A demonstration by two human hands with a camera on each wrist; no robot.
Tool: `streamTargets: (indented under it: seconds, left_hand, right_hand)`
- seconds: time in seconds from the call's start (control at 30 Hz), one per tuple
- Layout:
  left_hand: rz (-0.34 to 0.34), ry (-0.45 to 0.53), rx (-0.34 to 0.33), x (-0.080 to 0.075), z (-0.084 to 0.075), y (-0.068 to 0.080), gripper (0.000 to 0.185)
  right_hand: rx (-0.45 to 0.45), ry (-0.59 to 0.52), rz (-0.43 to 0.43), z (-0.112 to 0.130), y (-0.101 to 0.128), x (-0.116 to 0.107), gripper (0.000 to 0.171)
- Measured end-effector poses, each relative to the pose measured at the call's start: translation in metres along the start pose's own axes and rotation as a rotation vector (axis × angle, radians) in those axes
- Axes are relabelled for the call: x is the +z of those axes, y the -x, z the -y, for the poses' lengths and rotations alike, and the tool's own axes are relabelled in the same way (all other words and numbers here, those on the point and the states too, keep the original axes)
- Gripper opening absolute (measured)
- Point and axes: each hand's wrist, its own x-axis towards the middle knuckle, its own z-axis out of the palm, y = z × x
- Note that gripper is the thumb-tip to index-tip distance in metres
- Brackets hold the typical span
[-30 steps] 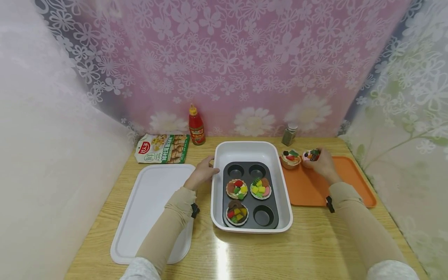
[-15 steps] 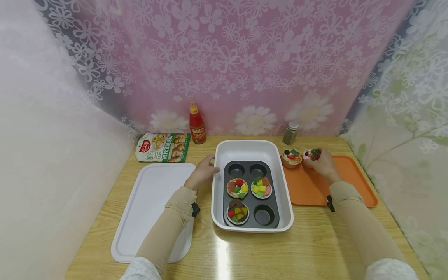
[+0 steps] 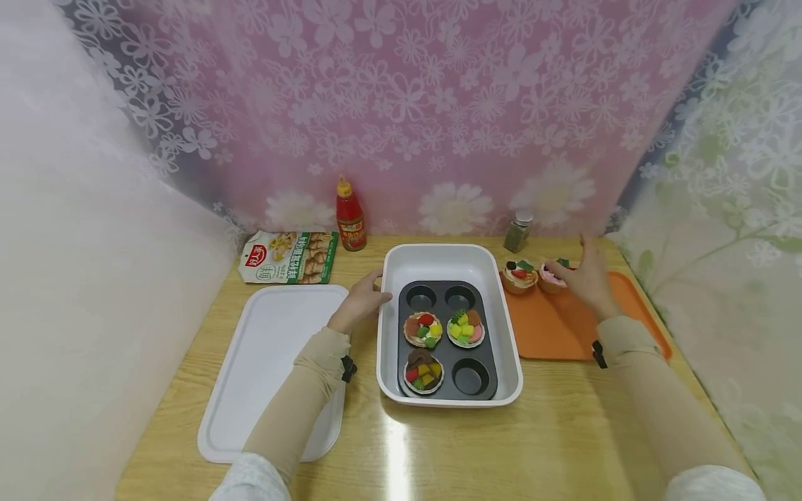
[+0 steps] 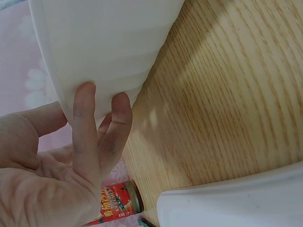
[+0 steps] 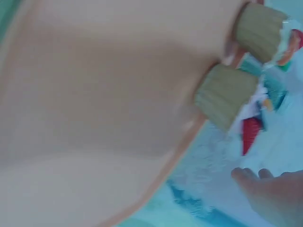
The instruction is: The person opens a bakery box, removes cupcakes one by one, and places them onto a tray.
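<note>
My left hand pinches the left wall of a deep white rectangular basin, thumb over the rim and fingers against the outside. Inside the basin lies a dark muffin tin. Three of its cups hold toy fruit tarts: one with red and green toppings, one with yellow cubes, one chocolate-topped. My right hand, fingers spread, hovers over the orange tray, apart from a pink-cream toy cupcake. Another toy cupcake stands beside that one.
A white tray lies left of the basin. Behind it are a green-and-white food packet and a red ketchup bottle. A small spice jar stands behind the cupcakes. Patterned sheets enclose the table at the back and sides.
My right hand has let go of the pink-cream cupcake and drawn slightly back to the right, its fingers spreading. The cupcake stays on the orange tray. My left hand keeps its hold on the basin.
</note>
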Motion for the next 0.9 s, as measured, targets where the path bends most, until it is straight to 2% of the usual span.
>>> streamTargets:
  seconds: [0.3, 0.5, 0.9]
  left_hand:
    - [0.001, 0.006, -0.020, -0.003, 0.000, -0.003, 0.063]
    - [-0.004, -0.005, -0.020, -0.002, 0.003, -0.003, 0.062]
    - [0.001, -0.013, -0.021, -0.002, 0.001, -0.002, 0.063]
  right_hand:
    - [-0.089, -0.050, 0.103, 0.049, 0.006, 0.012, 0.108]
    - [-0.201, -0.053, 0.110, 0.062, 0.009, 0.032, 0.099]
    - [-0.249, -0.078, 0.224, 0.084, 0.030, 0.055, 0.098]
